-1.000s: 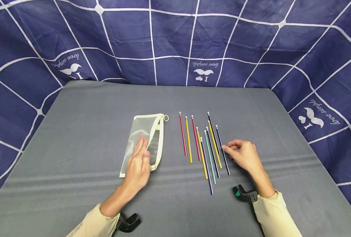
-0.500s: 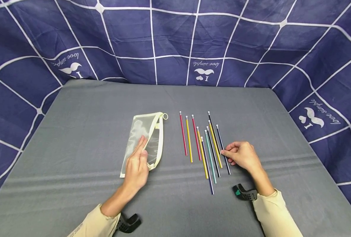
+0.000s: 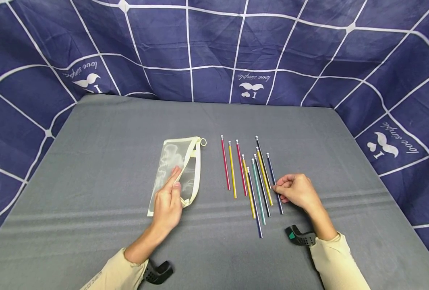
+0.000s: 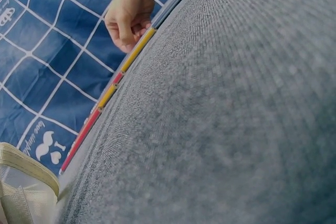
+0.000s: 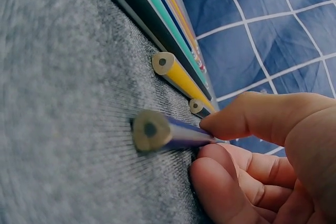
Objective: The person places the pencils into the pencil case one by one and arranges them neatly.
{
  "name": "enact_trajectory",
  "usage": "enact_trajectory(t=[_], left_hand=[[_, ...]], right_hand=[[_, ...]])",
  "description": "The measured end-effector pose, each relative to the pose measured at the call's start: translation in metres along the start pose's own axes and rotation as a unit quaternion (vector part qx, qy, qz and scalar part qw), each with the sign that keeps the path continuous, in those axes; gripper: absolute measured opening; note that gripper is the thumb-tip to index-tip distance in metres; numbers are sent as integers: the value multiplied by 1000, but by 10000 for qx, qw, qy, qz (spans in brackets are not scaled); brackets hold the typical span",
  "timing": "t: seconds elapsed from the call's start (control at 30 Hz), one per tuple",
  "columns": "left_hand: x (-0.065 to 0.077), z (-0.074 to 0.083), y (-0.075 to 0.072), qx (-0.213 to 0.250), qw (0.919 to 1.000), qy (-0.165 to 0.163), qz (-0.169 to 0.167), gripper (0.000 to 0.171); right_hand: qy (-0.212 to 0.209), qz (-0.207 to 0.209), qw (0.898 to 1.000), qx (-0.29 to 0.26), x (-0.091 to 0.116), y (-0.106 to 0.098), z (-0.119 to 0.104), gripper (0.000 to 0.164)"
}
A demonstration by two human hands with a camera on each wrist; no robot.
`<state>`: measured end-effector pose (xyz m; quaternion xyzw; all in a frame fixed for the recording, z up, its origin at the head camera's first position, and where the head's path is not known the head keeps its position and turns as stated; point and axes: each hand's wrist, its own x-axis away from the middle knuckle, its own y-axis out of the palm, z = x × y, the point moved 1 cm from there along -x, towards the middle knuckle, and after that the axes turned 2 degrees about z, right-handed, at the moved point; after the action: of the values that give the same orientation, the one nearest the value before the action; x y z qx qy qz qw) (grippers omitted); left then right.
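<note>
A pale yellow-edged mesh zip pouch lies on the left in the head view, its mouth gaping toward the right. My left hand holds the near part of its opening edge, thumb at the mouth and fingers over the mesh. The left wrist view catches only a corner of the pouch. My right hand pinches the rightmost dark blue pencil between thumb and forefinger. Seen in the right wrist view, the unsharpened end of that blue pencil points toward the camera, close over the cloth.
Left of the right hand lie several more unsharpened pencils: red, yellow, teal, black and blue, eraser ends away from me. Grey cloth covers the table. A blue checked curtain rises behind and at the sides.
My right fingers have slid slightly nearer along the dark blue pencil and closed on it. The left hand has shifted the pouch's edge very little, its mouth staying open.
</note>
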<state>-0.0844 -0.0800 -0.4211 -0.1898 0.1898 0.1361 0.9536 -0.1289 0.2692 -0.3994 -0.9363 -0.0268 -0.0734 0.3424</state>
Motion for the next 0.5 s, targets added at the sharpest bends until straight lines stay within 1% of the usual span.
enact_trajectory(t=[0.2,0.3,0.37,0.5], left_hand=[[0,-2,1,89,9998,171,75,33],[0,-2,2,94,9996,258,109,33],[0,-2,2,98,9994,297,128,33],[0,-1,2,151,9992,330,151,33]], right_hand=[[116,26,9999,124,-1,0,2,11],[150,41,9999,61,-1,0,2,10],[194,40,9998,-99,-1,0,1,10],[205,28,9980,-597,0,0,0,11]])
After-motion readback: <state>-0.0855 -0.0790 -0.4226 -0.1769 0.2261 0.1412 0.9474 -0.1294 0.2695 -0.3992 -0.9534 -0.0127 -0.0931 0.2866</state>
